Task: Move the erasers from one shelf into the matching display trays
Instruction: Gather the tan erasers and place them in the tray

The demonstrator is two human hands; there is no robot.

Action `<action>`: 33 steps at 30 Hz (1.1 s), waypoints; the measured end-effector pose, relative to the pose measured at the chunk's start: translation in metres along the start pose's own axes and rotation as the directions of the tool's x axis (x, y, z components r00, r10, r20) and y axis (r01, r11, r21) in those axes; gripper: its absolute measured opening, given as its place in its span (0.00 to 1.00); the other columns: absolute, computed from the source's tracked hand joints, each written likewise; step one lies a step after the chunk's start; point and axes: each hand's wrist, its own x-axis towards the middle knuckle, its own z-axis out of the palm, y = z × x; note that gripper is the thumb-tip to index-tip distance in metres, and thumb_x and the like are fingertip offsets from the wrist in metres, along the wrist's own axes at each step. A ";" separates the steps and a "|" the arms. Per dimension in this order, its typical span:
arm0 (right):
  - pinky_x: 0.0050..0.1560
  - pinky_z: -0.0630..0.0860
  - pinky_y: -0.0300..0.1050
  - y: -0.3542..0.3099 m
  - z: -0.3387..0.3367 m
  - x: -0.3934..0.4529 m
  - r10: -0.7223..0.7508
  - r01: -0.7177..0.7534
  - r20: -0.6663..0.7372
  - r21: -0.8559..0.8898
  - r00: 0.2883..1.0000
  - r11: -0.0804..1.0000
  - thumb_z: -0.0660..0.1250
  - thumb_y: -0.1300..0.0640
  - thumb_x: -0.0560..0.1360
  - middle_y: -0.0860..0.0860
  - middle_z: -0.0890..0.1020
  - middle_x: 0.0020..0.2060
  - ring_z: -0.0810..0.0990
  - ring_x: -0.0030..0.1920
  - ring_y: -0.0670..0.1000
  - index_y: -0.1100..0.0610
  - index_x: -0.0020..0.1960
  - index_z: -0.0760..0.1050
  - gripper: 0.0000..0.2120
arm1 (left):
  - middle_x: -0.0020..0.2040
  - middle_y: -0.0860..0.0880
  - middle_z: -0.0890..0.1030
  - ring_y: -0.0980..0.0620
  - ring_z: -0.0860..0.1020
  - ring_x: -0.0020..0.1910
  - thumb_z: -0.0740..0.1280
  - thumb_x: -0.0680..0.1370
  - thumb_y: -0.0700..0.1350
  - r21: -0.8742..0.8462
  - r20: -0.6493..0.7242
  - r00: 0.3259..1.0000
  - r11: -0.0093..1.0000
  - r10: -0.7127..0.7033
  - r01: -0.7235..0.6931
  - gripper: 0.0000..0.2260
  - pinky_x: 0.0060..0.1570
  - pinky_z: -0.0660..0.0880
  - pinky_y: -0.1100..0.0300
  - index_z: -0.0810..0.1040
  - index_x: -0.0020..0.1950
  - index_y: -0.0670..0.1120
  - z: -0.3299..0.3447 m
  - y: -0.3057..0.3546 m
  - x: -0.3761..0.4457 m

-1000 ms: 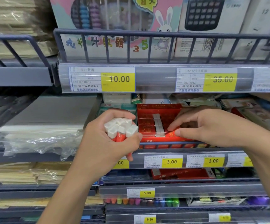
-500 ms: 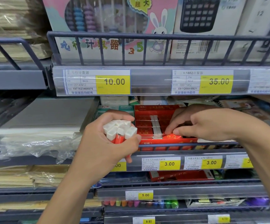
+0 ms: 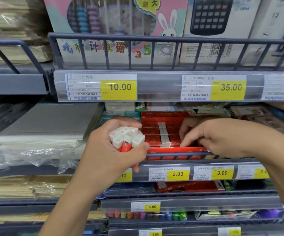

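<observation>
My left hand (image 3: 107, 154) grips a bundle of several erasers (image 3: 126, 137), white ends up, red sleeves below, just left of a red display tray (image 3: 165, 114) on the middle shelf. Rows of red-sleeved erasers (image 3: 154, 133) lie in that tray. My right hand (image 3: 211, 135) reaches into the tray's front right part with its fingers curled down onto the erasers there. What its fingertips hold is hidden.
A wire rail (image 3: 177, 155) fronts the tray's shelf. The shelf above carries an abacus box (image 3: 114, 28) and a calculator box (image 3: 212, 26). Plastic-wrapped paper (image 3: 35, 142) lies left of the tray. A second red tray (image 3: 188, 186) sits one shelf lower.
My right hand has shifted a little further right and down inside the tray. The red eraser seen under its fingers earlier is now covered. My left hand keeps its bundle in place.
</observation>
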 end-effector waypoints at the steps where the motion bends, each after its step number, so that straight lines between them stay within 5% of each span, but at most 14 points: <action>1: 0.47 0.79 0.45 -0.002 0.001 0.000 -0.012 0.012 0.002 -0.006 1.000 1.000 0.55 0.61 0.81 0.37 0.82 0.49 0.81 0.42 0.44 0.29 0.54 0.78 0.26 | 0.42 0.49 0.86 0.42 0.82 0.27 0.79 0.64 0.51 -0.001 0.002 1.000 1.000 0.001 -0.001 0.17 0.30 0.82 0.51 0.84 0.52 0.58 0.000 0.000 0.000; 7: 0.41 0.70 0.23 -0.008 0.000 -0.002 -0.129 0.141 -0.132 0.082 0.983 0.987 0.60 0.54 0.83 0.17 0.73 0.35 0.74 0.39 0.23 0.35 0.54 0.80 0.15 | 0.41 0.48 0.86 0.43 0.82 0.27 0.79 0.64 0.51 -0.014 0.023 1.000 1.000 -0.007 0.008 0.17 0.30 0.81 0.52 0.83 0.52 0.58 0.002 0.005 -0.001; 9: 0.46 0.72 0.26 -0.014 0.005 -0.003 -0.208 0.292 -0.319 0.242 0.925 0.925 0.66 0.51 0.80 0.24 0.80 0.46 0.79 0.46 0.30 0.37 0.55 0.80 0.09 | 0.40 0.48 0.86 0.44 0.82 0.26 0.79 0.64 0.51 -0.026 0.035 0.999 1.000 -0.015 0.016 0.16 0.30 0.81 0.53 0.83 0.51 0.58 0.005 0.007 -0.002; 12: 0.51 0.79 0.41 -0.030 0.015 -0.002 -0.285 0.495 -0.451 0.465 0.846 0.734 0.70 0.57 0.78 0.43 0.83 0.52 0.83 0.52 0.49 0.45 0.62 0.80 0.14 | 0.37 0.46 0.85 0.44 0.81 0.26 0.79 0.65 0.50 -0.077 0.055 0.998 0.996 -0.035 0.039 0.16 0.30 0.80 0.53 0.83 0.51 0.56 0.008 0.009 -0.002; 16: 0.50 0.81 0.49 -0.047 0.030 0.006 -0.360 0.630 -0.552 0.440 0.752 0.640 0.73 0.62 0.75 0.48 0.78 0.56 0.81 0.52 0.55 0.50 0.65 0.80 0.19 | 0.37 0.43 0.84 0.44 0.80 0.28 0.80 0.64 0.47 -0.237 0.049 0.995 0.967 -0.086 0.095 0.15 0.27 0.78 0.56 0.84 0.48 0.52 0.010 0.013 -0.002; 21: 0.49 0.79 0.40 -0.057 0.047 0.016 -0.327 0.711 -0.713 0.335 0.621 0.618 0.77 0.63 0.72 0.53 0.78 0.56 0.80 0.57 0.52 0.56 0.60 0.81 0.17 | 0.39 0.42 0.84 0.45 0.79 0.29 0.84 0.63 0.46 -0.387 0.069 0.987 0.908 -0.143 0.159 0.16 0.24 0.75 0.58 0.85 0.48 0.48 0.008 0.017 -0.002; 26: 0.46 0.81 0.54 -0.059 0.047 0.015 -0.210 0.681 -0.665 0.606 0.717 0.411 0.77 0.63 0.70 0.57 0.80 0.49 0.81 0.46 0.59 0.58 0.52 0.77 0.14 | 0.40 0.41 0.85 0.48 0.79 0.28 0.83 0.64 0.47 -0.426 0.000 0.989 0.895 -0.145 0.131 0.16 0.24 0.73 0.59 0.85 0.48 0.48 0.004 0.019 -0.003; 28: 0.44 0.81 0.50 -0.056 0.039 0.013 -0.135 0.621 -0.615 0.712 0.777 0.328 0.76 0.65 0.71 0.59 0.81 0.46 0.82 0.43 0.58 0.56 0.55 0.77 0.15 | 0.41 0.43 0.84 0.48 0.80 0.33 0.84 0.66 0.45 -0.412 -0.044 0.987 0.902 -0.156 0.124 0.16 0.24 0.73 0.60 0.84 0.50 0.47 0.001 0.017 -0.003; 33: 0.33 0.69 0.25 -0.040 0.013 0.009 0.073 0.316 -0.519 0.619 0.852 0.719 0.72 0.58 0.76 0.48 0.86 0.32 0.80 0.30 0.37 0.48 0.51 0.80 0.07 | 0.43 0.40 0.83 0.49 0.79 0.34 0.82 0.64 0.45 -0.394 -0.104 0.980 0.911 -0.172 0.118 0.12 0.26 0.72 0.60 0.86 0.45 0.54 -0.005 0.013 -0.002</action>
